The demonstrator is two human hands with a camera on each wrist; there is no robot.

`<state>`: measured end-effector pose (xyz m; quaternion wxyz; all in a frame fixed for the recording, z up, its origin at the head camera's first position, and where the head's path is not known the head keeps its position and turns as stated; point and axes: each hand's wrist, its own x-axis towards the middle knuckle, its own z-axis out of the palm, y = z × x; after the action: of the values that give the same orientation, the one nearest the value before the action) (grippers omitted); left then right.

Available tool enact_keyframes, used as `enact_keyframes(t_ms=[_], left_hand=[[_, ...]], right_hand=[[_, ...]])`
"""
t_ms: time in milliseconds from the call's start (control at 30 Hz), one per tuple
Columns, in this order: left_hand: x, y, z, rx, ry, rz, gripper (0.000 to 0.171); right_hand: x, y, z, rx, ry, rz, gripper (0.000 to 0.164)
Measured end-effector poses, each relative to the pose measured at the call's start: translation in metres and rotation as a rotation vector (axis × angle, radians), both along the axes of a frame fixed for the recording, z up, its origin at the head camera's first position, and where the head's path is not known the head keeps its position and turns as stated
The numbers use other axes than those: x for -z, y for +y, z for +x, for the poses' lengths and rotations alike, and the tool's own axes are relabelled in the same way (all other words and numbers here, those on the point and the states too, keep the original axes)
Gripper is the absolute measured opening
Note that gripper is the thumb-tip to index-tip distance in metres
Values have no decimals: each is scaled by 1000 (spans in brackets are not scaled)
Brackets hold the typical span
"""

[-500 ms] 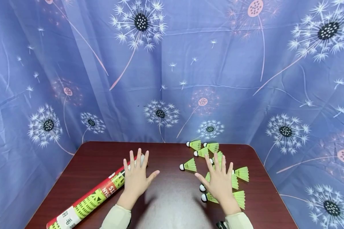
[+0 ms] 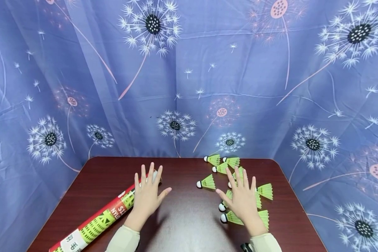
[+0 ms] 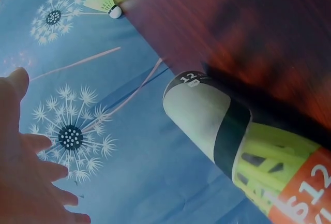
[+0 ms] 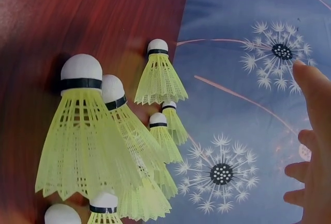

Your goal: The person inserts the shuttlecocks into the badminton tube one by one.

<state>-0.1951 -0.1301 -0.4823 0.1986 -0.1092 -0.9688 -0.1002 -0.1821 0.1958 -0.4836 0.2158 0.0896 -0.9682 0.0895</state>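
My left hand (image 2: 147, 197) is held with fingers spread and straight, overlapping the far end of a shuttlecock tube (image 2: 98, 221) in the head view. Red, white and yellow-green print covers the tube, which lies slantwise on the left of the table. In the left wrist view its pale end (image 3: 199, 111) shows beside the spread fingers (image 3: 51, 170). Over several yellow-green shuttlecocks on the right, my right hand (image 2: 243, 201) also spreads its fingers and holds nothing. One shuttlecock (image 2: 207, 182) lies a little left of the others; some are partly hidden beneath the hand. White corks with black bands show in the right wrist view (image 4: 81, 74).
The dark red-brown table (image 2: 182, 210) has rounded far corners. A blue curtain (image 2: 195, 80) with dandelion print hangs close behind the table and along both sides. Two shuttlecocks (image 2: 231, 161) lie near the far edge.
My left hand has shifted slightly to the left, and the right hand slightly to the right. The tube and shuttlecocks lie as before, with a small shift of the head view.
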Motion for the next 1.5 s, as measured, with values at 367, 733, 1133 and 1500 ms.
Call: enact_keyframes(t_ms=[367, 733, 1133, 1500], left_hand=[[-4, -13, -3, 60, 85, -37, 78], [-11, -31, -6, 130, 149, -31, 75], [-13, -60, -8, 198, 137, -59, 75], [-3, -86, -8, 259, 66, -61, 75]], right_hand=[[-5, 6, -1, -44, 35, 6, 84], [-9, 16, 2, -98, 49, -46, 80], [-8, 35, 4, -154, 64, -58, 79], [-7, 57, 9, -173, 33, -80, 76]])
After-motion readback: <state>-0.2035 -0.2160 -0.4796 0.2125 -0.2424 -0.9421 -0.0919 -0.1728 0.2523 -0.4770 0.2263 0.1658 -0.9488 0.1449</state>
